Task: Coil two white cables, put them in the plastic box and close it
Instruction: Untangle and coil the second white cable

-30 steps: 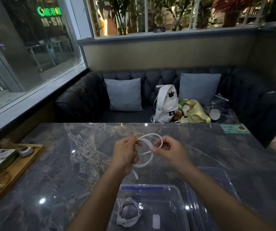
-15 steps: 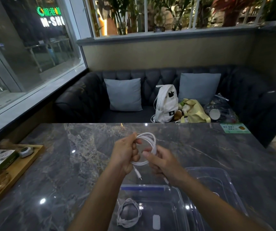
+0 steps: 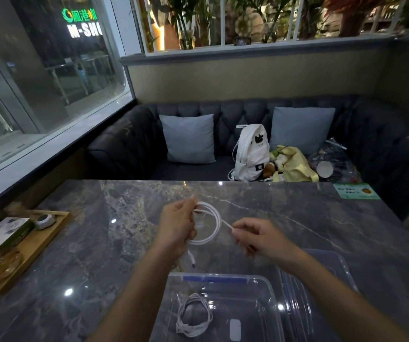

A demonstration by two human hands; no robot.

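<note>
Left hand (image 3: 177,227) grips the second cable (image 3: 217,222) in loops above the table (image 3: 94,243). Right hand (image 3: 257,239) pinches its free tail. First cable (image 3: 193,317) lies coiled in the open box (image 3: 271,296), lid (image 3: 334,267) beside it.
Risk: a slack left grip lets the loops spring apart; the dangling plug (image 3: 193,264) may snag the rim.

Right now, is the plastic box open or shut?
Open: the lid lies beside the box, and one coiled cable sits inside.

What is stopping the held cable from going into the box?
Nothing visible. The plastic box stands open near the held cable, its lid lying beside it. The coiled cable inside leaves room.
</note>
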